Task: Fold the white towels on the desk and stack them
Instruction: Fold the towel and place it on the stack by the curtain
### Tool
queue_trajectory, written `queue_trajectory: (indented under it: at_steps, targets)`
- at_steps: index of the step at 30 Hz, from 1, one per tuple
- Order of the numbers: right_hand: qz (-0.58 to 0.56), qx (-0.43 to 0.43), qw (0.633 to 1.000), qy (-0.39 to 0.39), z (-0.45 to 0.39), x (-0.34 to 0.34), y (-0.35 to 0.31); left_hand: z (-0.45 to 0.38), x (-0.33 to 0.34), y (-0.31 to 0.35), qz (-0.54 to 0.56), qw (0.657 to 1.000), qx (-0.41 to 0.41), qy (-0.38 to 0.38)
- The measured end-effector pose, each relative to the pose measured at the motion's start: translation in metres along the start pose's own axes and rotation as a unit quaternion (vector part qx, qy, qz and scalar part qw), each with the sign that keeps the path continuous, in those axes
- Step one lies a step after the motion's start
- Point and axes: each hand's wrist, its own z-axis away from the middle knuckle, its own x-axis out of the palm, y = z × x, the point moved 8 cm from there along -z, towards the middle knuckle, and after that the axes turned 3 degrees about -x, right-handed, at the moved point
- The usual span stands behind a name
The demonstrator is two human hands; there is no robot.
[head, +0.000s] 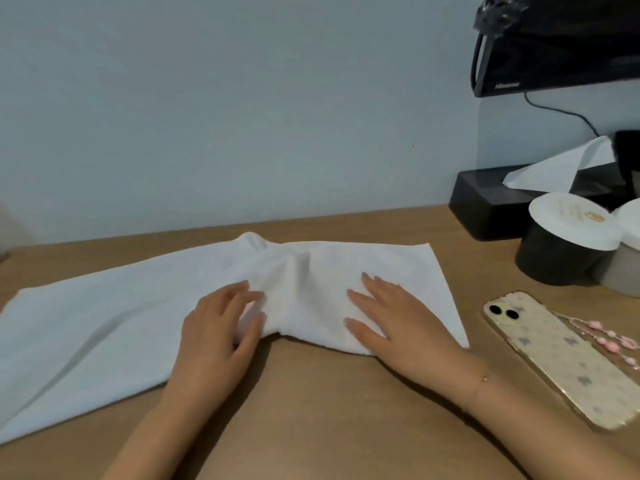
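Both hands, left hand (216,327) and right hand (391,320), press flat, open-fingered, no grip, on the white towel (104,323) beneath them.

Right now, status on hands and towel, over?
Both hands flat on towel: left hand, right hand. White towel spread on desk, bunched mid-length, not yet folded. Phone close right.

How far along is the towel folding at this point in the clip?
Early. Done: nothing visible; no folded stack shows on the desk. In hand: one white towel lies spread out, bunched at its middle, with the left hand and right hand resting flat on it. Left: folding this towel and stacking; no other towels are in view.
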Motion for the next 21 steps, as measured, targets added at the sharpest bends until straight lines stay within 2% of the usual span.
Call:
queue_trajectory:
  at_steps: [3, 8, 10, 13, 15, 18, 21]
  targets:
    - [0.082, -0.017, 0.996, -0.015, -0.003, 0.010, 0.012, 0.009, 0.009, -0.019, -0.026, 0.999, -0.015, -0.038]
    - [0.100, -0.053, 0.993, -0.044, -0.009, -0.006, 0.048, 0.010, 0.013, -0.022, -0.020, 0.998, 0.013, -0.060]
    - [0.086, -0.061, 0.992, -0.063, -0.010, -0.010, 0.053, 0.012, 0.011, -0.019, -0.013, 0.998, 0.026, -0.055]
    - [0.071, -0.053, 0.994, -0.059, -0.011, -0.014, 0.048, 0.019, -0.003, -0.017, 0.015, 0.999, 0.041, -0.009]
    - [0.065, -0.052, 0.997, -0.008, -0.012, -0.025, 0.034, 0.031, -0.018, -0.021, 0.019, 0.998, 0.050, 0.029]
    - [0.042, -0.093, 0.993, 0.066, -0.016, -0.034, -0.016, 0.059, -0.047, -0.041, 0.021, 0.997, 0.037, 0.071]
    - [0.002, -0.170, 0.983, 0.062, -0.024, -0.021, -0.090, 0.090, -0.079, -0.075, 0.018, 0.994, 0.014, 0.104]
